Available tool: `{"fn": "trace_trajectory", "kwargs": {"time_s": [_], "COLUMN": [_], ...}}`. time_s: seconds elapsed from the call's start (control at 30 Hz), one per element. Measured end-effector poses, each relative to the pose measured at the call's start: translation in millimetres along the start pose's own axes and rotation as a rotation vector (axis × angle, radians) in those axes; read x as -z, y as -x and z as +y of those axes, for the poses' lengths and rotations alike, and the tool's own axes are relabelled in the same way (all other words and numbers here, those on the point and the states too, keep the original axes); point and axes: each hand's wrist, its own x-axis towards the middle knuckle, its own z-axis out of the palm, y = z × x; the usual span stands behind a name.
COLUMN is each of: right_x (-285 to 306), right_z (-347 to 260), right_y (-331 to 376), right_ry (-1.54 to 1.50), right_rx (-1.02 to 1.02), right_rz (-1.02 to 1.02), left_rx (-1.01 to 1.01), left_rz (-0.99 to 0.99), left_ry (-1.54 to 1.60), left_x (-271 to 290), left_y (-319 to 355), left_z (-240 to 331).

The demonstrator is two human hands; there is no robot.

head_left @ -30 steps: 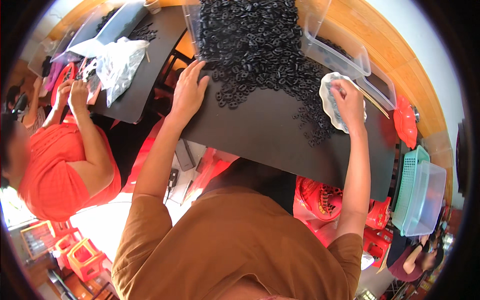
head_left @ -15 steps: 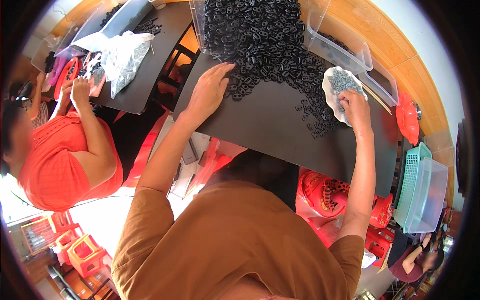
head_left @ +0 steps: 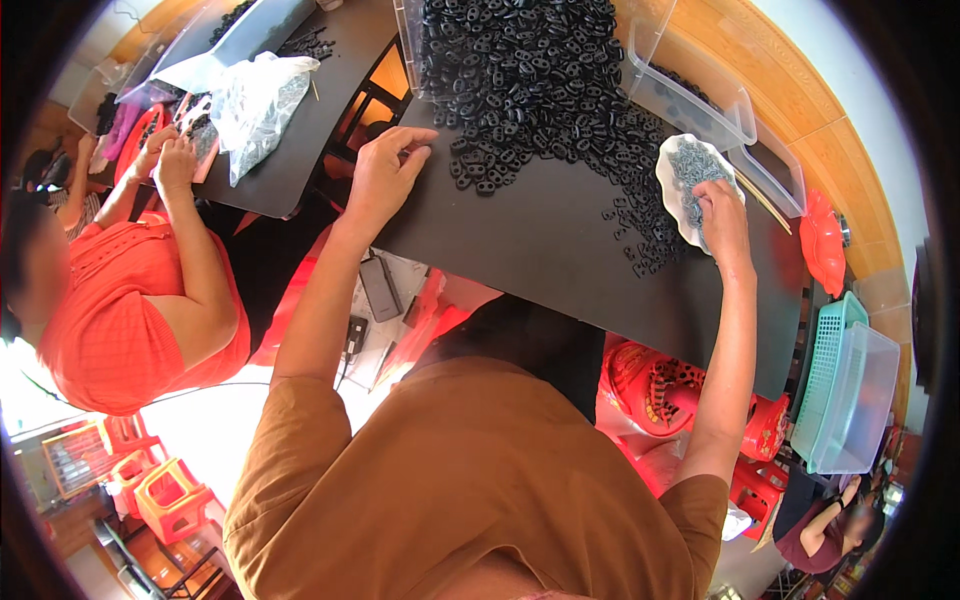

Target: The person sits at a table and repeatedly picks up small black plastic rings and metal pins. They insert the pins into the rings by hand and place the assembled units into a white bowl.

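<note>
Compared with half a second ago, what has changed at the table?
The left hand has drawn left, away from the edge of the black pile, its fingers more curled. The right hand stays at the dish of grey pieces; whether it holds any is unclear. Pile and dish look unchanged.

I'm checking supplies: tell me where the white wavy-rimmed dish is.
In the head view, the white wavy-rimmed dish sits on the right side of the dark table, just right of the black pieces, with the right hand over it.
</note>
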Motion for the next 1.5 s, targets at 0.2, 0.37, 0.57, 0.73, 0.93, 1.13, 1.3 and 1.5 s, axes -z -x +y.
{"fn": "trace_trajectory", "kwargs": {"time_s": [0.2, 0.37, 0.57, 0.73, 0.93, 1.13, 1.3, 1.5], "right_x": [1, 5, 1, 2, -7, -14, -12, -4], "right_z": [-1, -4, -2, -39, -39, -13, 9, 14], "right_y": [2, 2, 1, 5, 8, 14, 15, 9], "right_ry": [-0.045, -0.145, -0.132, -0.892, -1.366, -1.496, -1.56, -1.299], "right_rx": [-0.006, -0.053, -0.187, -0.168, -0.228, -0.347, -0.387, -0.377], "right_rz": [0.025, 0.132, 0.108, 0.056, 0.021, 0.152, 0.148, 0.128], "left_rx": [0.0, -0.056, -0.344, -0.313, -0.397, -0.599, -0.465, -0.303], "left_rz": [0.01, 0.086, 0.051, -0.255, -0.21, -0.082, -0.132, -0.275], "left_ry": [0.019, 0.081, 0.093, 0.381, 0.501, 0.418, 0.483, 0.486], "left_x": [-4, -11, -37, -86, -165, -205, -222, -230], "left_y": [1, 3, -2, -8, -47, -70, -75, -86], "left_z": [7, 17, 66, 124, 166, 179, 188, 184]}}
